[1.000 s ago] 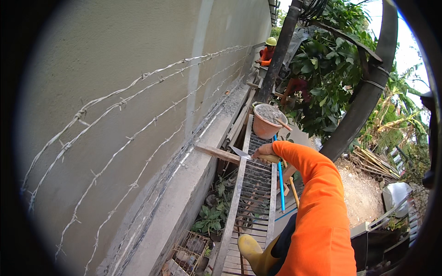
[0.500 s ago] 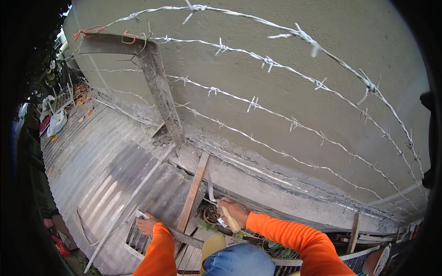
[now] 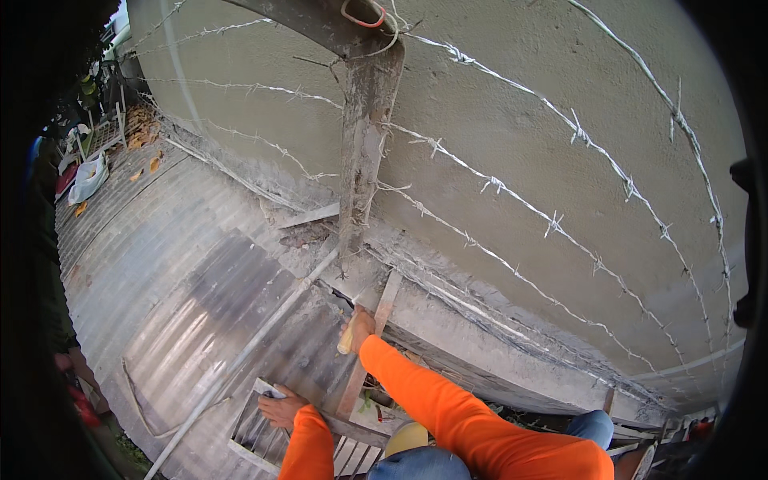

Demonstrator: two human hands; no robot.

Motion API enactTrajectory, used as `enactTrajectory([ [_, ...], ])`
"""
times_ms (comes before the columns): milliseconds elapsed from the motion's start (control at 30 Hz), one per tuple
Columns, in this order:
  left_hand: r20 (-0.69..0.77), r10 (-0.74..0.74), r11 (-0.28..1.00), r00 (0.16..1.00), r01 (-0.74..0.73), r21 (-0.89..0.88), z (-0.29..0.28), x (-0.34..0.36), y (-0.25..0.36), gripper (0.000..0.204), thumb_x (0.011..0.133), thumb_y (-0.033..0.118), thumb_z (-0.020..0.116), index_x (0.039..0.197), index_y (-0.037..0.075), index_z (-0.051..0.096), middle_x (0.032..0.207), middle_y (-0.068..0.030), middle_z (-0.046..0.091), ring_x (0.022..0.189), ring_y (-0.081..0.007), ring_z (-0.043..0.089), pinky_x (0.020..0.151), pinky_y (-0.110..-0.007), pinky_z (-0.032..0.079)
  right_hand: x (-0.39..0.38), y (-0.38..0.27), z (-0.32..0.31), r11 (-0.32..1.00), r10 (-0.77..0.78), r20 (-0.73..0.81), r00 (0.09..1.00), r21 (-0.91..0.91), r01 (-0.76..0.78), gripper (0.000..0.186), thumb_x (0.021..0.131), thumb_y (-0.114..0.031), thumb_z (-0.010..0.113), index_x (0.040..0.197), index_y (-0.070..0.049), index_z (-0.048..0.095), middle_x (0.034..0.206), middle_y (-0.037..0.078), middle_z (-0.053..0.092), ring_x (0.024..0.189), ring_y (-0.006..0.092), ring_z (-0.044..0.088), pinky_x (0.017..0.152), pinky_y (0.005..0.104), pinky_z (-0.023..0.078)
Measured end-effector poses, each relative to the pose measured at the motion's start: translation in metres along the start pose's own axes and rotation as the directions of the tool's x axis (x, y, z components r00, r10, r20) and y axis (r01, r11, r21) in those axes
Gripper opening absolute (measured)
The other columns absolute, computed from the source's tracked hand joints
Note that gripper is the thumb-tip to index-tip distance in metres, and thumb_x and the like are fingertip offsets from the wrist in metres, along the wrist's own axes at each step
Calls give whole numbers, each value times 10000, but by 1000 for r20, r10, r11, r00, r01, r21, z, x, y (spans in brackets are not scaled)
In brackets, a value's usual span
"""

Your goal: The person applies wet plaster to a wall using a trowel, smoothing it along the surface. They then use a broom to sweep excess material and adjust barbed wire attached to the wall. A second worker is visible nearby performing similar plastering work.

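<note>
My right hand [image 3: 362,324] is closed around the pale wooden handle [image 3: 346,339] of a hand tool. Its thin metal blade showed earlier, trowel-like, but is now mostly hidden beyond my fist. The hand is at the gap between the corrugated roof sheets [image 3: 240,276] and the concrete ledge [image 3: 472,344], just left of a wooden batten [image 3: 389,298]. Lower left, my left hand [image 3: 282,406] grips the top edge of a white slatted frame [image 3: 254,458]; something small and grey shows by its thumb.
Barbed wire [image 3: 492,182] runs along the grey wall [image 3: 512,104], tied to a rusty angled metal post [image 3: 364,144]. A long pale pipe [image 3: 232,368] crosses the roof. My knee in jeans [image 3: 420,464] is at the bottom. A white bag [image 3: 88,178] lies far left.
My right hand has moved left and farther away with the tool, from beside the plant pot to the roof's edge. My left hand stays on the frame. The view has shifted left.
</note>
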State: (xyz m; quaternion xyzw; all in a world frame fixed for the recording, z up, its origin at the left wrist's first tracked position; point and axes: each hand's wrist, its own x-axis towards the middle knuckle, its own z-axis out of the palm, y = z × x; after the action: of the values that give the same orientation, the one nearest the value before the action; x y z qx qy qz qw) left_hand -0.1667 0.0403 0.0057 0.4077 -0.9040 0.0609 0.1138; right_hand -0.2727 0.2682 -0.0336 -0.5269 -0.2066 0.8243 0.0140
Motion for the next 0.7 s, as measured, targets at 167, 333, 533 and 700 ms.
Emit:
enactTrajectory([
  [167, 62, 3, 999, 998, -1, -36, -3, 0, 0, 516, 936, 544, 572, 1176, 89, 544, 1090, -75, 592, 1057, -283, 593, 791, -452, 470, 4, 0, 9, 998, -66, -29, 997, 10, 66, 281, 937, -444, 629, 992, -208, 486, 654, 76, 509, 497, 262, 507, 474, 457, 457],
  [333, 116, -2, 1000, 993, 3, -13, -5, 3, -1, 509, 941, 546, 559, 1157, 86, 539, 1075, -76, 587, 1058, -282, 581, 800, -447, 458, -4, 16, 36, 997, -8, -48, 999, 83, 12, 282, 955, -427, 592, 998, -174, 475, 621, 65, 457, 497, 245, 473, 480, 436, 431],
  [533, 9, 19, 999, 1000, -18, -34, 0, 3, -2, 510, 924, 577, 534, 1087, 94, 543, 1023, -71, 552, 992, -276, 567, 763, -432, 423, -15, 11, 55, 960, -17, -132, 991, 276, 53, 311, 960, -451, 563, 924, -167, 442, 729, 68, 474, 539, 230, 461, 486, 405, 410],
  [700, -20, 35, 999, 999, -36, -26, 6, 1, -3, 530, 932, 597, 509, 1088, 92, 545, 1021, -74, 549, 988, -277, 566, 760, -437, 423, -13, 7, 57, 957, -87, -46, 995, 273, 97, 301, 962, -446, 557, 941, -169, 443, 745, 63, 462, 555, 228, 465, 497, 409, 414],
])
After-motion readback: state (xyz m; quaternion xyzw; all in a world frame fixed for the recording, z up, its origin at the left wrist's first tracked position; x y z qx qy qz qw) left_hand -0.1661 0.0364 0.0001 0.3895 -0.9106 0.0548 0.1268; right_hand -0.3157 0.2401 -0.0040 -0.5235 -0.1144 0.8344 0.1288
